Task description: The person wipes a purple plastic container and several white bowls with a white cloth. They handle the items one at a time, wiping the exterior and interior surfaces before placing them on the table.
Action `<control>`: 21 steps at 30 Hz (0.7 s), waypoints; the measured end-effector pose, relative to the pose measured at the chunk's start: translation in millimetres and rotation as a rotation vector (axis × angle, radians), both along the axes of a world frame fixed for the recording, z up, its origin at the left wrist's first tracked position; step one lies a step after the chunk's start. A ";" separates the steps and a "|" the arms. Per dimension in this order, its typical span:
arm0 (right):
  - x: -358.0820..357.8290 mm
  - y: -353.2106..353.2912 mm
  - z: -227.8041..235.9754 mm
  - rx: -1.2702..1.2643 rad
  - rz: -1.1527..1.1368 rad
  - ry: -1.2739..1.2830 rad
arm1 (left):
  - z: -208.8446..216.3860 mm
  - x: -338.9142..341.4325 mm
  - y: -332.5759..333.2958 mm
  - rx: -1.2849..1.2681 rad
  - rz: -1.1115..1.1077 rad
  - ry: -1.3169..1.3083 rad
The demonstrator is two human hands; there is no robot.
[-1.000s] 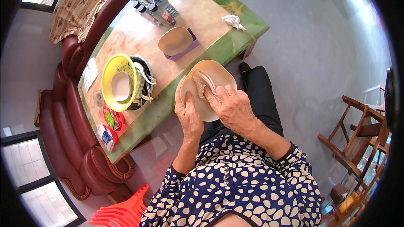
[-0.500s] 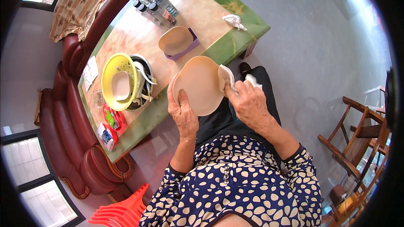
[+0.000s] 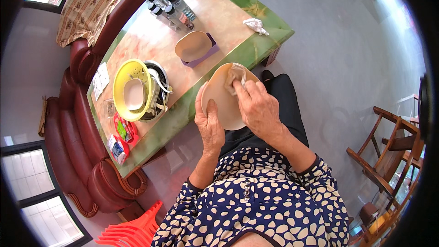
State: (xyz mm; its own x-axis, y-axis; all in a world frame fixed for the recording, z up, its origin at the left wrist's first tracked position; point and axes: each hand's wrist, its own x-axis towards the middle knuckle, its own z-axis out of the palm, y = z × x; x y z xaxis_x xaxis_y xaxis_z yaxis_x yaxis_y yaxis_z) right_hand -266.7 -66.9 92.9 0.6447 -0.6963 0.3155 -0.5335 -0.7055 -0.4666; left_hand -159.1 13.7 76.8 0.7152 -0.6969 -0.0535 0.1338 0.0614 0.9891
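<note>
My left hand [image 3: 211,121] grips the left side of a cream oval dish [image 3: 222,102], thumb over its inner face and fingers behind. The dish is tilted toward me above my lap, in front of the table edge. My right hand [image 3: 259,108] pinches a crumpled whitish cloth [image 3: 232,82] and presses it against the inside of the dish near its upper rim. A similar cream dish [image 3: 194,47] leans in a purple holder [image 3: 201,57] on the table beyond.
On the marble-patterned table [image 3: 183,105] stand a yellow colander [image 3: 120,84] with a small dish inside, a dark pot [image 3: 157,110] of utensils, red packages [image 3: 126,130], several black-capped bottles [image 3: 171,13] and a crumpled tissue [image 3: 256,26]. A wooden chair [image 3: 384,155] is at right, red stools [image 3: 132,231] lower left.
The cloth has moved from the right rim onto the inner face of the dish. Both hands and the dish have shifted slightly right, and the dish is turned more edge-on.
</note>
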 end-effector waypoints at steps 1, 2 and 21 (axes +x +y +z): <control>4.1 -2.7 -2.6 -0.014 -0.028 -0.024 | 1.5 -3.1 -0.3 -0.011 -0.016 0.009; 7.1 -2.7 -0.1 -0.058 -0.026 -0.016 | 4.2 -3.1 -0.4 -0.007 -0.021 0.028; 25.5 2.2 7.6 -0.172 0.201 -0.016 | -8.1 5.3 3.3 -0.021 -0.112 0.127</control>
